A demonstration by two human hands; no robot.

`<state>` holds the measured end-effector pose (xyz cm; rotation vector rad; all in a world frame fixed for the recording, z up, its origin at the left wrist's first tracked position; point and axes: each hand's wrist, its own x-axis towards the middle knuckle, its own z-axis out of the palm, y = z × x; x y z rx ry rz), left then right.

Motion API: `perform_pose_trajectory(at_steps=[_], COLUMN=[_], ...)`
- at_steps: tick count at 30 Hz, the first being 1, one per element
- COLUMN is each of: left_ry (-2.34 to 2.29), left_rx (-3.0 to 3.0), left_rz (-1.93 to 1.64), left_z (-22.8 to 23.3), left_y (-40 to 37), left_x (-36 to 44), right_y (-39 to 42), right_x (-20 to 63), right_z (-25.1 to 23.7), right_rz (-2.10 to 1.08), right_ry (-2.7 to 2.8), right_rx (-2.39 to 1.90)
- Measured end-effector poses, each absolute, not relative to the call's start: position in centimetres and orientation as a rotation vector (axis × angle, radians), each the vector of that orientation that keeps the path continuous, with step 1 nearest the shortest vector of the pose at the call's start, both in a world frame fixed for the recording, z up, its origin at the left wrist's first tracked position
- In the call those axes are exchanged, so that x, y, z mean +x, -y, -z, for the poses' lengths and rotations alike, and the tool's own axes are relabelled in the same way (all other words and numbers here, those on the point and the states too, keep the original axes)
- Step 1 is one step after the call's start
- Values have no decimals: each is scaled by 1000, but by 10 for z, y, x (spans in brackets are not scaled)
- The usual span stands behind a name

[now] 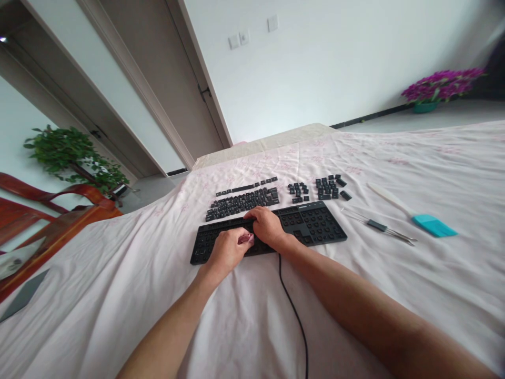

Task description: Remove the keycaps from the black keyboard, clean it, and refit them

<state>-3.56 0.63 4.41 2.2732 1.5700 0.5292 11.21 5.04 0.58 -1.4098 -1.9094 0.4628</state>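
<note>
A black keyboard [319,223] with its keycaps taken off lies on the cloth-covered surface, its cable [291,300] running toward me. My left hand [226,250] is closed around a small, crumpled pinkish cloth [246,239] and rests over the left-middle part of the keyboard. Just beside it, my right hand [269,225] bends over the board's middle, fingers curled at the far edge. Its fingertips are partly hidden. Behind the keyboard, loose keycaps [242,204] are laid out in keyboard order, with a spacebar [242,188] among the far row.
More keycaps [326,188] sit in groups at the back right. A wire keycap puller [376,225] and a blue brush [434,225] with a white handle lie right of the keyboard. A wooden chair [84,216] stands at left. The pale cloth [130,263] is wrinkled.
</note>
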Motion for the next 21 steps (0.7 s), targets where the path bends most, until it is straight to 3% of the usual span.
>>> perform_pose_trajectory(at_steps=[4, 12, 21], left_ry=[-1527, -1419, -1355], left_rx=[2248, 2186, 2357], left_rz=[-412, -630, -301], left_z=[-54, -48, -61], left_y=[4, -6, -11], left_x=[-52, -63, -98], right_y=[-49, -50, -49], right_x=[113, 112, 112], right_z=[-7, -5, -8], right_rz=[-449, -422, -427], right_ry=[1915, 1917, 1926], right_rx=[-1394, -1382, -1382])
